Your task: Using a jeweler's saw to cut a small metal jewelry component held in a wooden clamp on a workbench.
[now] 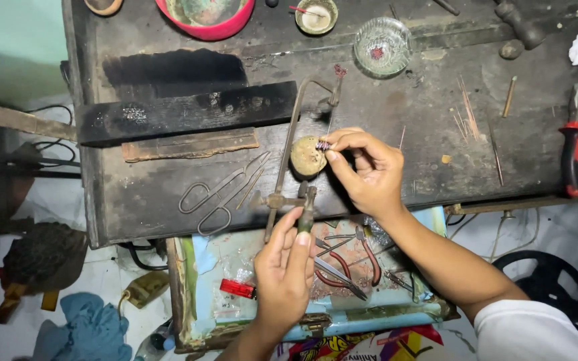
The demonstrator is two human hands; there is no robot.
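A saw (294, 144) is gripped by its handle in the left hand (282, 271), its frame lying over the dark counter (396, 160). A small wire coil (322, 144) is pinched in the right hand (364, 172) against a round peg (307, 158) at the counter's front, with scissors (222, 192) lying to the left.
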